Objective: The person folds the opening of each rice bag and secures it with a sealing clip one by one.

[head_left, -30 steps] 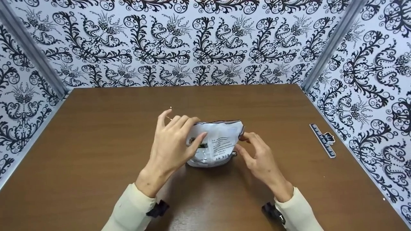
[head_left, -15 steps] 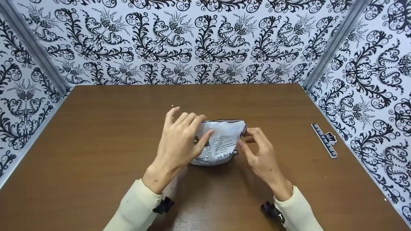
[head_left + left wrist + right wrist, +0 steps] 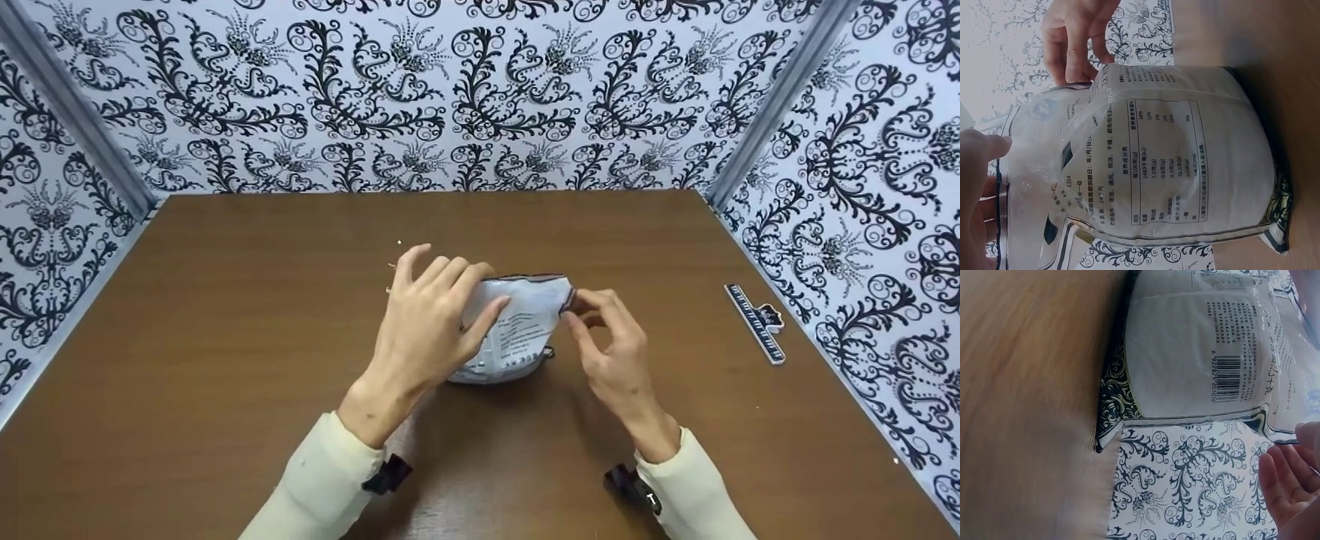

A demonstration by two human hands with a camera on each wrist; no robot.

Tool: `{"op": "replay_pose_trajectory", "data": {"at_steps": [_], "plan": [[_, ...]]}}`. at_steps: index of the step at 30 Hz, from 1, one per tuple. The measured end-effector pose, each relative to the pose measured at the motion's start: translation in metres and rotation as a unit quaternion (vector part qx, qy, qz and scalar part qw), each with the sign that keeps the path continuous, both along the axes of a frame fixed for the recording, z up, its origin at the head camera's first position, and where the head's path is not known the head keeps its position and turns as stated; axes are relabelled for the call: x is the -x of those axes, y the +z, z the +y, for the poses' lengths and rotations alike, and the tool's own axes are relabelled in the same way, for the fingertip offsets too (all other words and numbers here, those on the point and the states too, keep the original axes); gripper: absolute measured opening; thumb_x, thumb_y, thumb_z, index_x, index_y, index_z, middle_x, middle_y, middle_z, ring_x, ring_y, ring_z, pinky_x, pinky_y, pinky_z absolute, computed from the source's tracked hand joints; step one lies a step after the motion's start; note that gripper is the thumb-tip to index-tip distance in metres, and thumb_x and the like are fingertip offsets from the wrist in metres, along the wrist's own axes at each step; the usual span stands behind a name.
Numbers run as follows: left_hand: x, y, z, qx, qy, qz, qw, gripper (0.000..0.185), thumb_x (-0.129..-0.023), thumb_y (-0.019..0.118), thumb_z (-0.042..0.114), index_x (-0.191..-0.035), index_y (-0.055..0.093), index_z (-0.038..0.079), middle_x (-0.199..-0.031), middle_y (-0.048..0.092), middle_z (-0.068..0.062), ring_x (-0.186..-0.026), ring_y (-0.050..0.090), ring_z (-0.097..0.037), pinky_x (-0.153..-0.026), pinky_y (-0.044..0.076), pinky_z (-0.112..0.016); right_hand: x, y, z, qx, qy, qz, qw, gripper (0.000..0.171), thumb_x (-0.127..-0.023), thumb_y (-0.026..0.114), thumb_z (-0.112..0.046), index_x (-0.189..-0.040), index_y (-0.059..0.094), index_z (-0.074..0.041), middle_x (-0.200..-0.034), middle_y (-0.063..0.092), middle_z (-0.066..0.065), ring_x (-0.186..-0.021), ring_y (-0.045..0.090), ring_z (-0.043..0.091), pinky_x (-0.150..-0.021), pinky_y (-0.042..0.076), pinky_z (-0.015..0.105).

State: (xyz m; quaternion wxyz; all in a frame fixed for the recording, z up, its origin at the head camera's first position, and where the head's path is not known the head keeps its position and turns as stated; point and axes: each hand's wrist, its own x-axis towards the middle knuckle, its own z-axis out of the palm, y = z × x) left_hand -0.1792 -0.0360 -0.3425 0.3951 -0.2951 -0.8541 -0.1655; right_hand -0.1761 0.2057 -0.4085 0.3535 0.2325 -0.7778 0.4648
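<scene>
Brown wooden tabletop (image 3: 225, 337), left hand (image 3: 424, 330) gripping the top edge of a white rice bag (image 3: 525, 311) standing mid-table, right hand (image 3: 619, 341) pinching its upper right corner, piano-key clip (image 3: 752, 322) well to the right, scroll-patterned wall (image 3: 480, 97) behind.

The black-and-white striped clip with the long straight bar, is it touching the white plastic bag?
Apart. The head view shows brown wooden tabletop between the clip and the bag, with the right hand in between too.
</scene>
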Motion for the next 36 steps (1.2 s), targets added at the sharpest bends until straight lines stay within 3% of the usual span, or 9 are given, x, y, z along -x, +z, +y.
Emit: {"op": "replay_pose_trajectory", "data": {"at_steps": [15,26,36], "plan": [[0.002,0.003,0.015,-0.003,-0.016,-0.013,0.9998,0.026,-0.103,0.064,0.038,-0.115,0.073,0.016,-0.101,0.076,0.003,-0.093,0.071,-0.016,-0.105,0.046,-0.041,0.005,-0.001,-0.004,0.007,-0.014,0.016,1.0,0.025,-0.09,0.074,0.008,-0.113,0.072,0.001,-0.093,0.068,0.011,-0.088,0.064,0.008,-0.077,0.052,0.014],[0.004,0.005,0.023,-0.04,-0.047,-0.031,0.9976,0.02,-0.103,0.066,0.031,-0.112,0.074,0.016,-0.099,0.077,0.006,-0.09,0.072,-0.011,-0.091,0.05,-0.034,0.007,0.001,-0.004,0.017,-0.022,0.027,0.999,0.017,-0.087,0.076,0.008,-0.103,0.073,0.001,-0.089,0.069,0.011,-0.082,0.062,0.007,-0.076,0.051,0.013],[0.005,0.006,0.027,-0.07,-0.055,-0.034,0.9955,0.011,-0.1,0.07,0.023,-0.104,0.078,0.016,-0.091,0.077,0.008,-0.084,0.073,-0.01,-0.077,0.05,-0.03,0.009,-0.001,-0.002,0.027,-0.012,0.03,0.999,0.012,-0.087,0.076,0.008,-0.094,0.072,0.0,-0.085,0.068,0.009,-0.08,0.061,0.006,-0.072,0.05,0.016]]}}
